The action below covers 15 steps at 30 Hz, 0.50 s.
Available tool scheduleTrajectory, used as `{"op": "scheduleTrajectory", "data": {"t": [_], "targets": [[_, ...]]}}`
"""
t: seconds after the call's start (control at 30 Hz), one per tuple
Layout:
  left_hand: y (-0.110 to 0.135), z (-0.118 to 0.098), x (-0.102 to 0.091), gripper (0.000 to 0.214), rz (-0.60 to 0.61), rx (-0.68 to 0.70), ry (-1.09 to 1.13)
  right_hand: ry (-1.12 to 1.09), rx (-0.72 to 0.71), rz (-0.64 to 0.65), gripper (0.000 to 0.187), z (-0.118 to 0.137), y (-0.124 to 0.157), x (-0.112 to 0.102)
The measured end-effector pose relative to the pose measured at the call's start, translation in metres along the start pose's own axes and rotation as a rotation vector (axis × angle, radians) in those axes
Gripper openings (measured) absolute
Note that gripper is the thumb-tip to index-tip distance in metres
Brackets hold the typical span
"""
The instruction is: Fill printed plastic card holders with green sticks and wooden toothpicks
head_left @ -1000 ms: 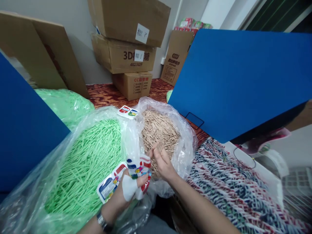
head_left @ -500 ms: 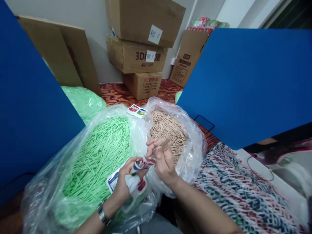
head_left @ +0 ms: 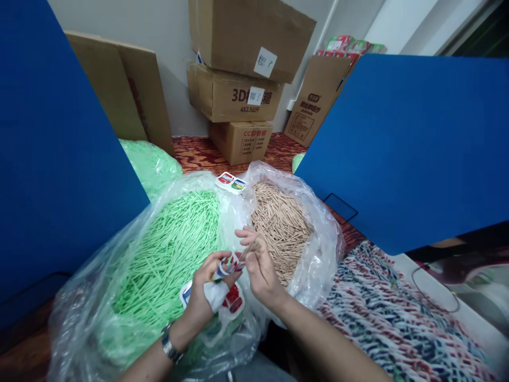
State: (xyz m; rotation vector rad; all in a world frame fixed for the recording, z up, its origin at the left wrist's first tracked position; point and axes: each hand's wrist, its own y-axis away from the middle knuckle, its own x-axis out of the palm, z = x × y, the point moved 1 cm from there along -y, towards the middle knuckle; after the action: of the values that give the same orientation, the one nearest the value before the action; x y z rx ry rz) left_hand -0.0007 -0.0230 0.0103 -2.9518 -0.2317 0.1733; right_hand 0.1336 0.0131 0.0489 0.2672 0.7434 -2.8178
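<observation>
bunch of brown sticks [head_left: 251, 247] sits pinched in the right hand [head_left: 262, 276], over the near-left edge of the right-side clear bag [head_left: 329, 248]; long axis slants down-left toward the printed packet [head_left: 221, 270], gripped by the curled left hand [head_left: 200, 297]; contact unclear.

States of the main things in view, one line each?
Packet: curled
Left hand: closed around it
Held sticks: brown, bunched
Right hand: pinching them
Loose packet: flat, printed side up
Green-stick bag: open
Brown-stick bag: open
Cartons: three, stacked
Rear green bag: partly hidden, closure unclear
</observation>
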Motion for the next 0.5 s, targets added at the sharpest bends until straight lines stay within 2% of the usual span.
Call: {"op": "scheduleTrajectory", "data": {"t": [0.13,0.27,0.4,0.5], "targets": [[-0.001,0.002,-0.008,0.011,0.043,-0.050,0.017,0.046,-0.014,0.078,0.053,0.000,-0.004,-0.010],[0.000,0.006,-0.013,0.025,0.036,-0.059,0.075,0.215,-0.172,0.337,0.041,0.001,-0.010,-0.011],[0.001,0.004,-0.023,0.026,-0.012,-0.152,0.114,0.304,-0.185,0.335,0.039,-0.005,-0.020,-0.004],[-0.001,0.005,-0.039,0.024,-0.021,-0.168,0.140,0.359,-0.227,0.349,0.027,-0.007,-0.031,0.001]]}}
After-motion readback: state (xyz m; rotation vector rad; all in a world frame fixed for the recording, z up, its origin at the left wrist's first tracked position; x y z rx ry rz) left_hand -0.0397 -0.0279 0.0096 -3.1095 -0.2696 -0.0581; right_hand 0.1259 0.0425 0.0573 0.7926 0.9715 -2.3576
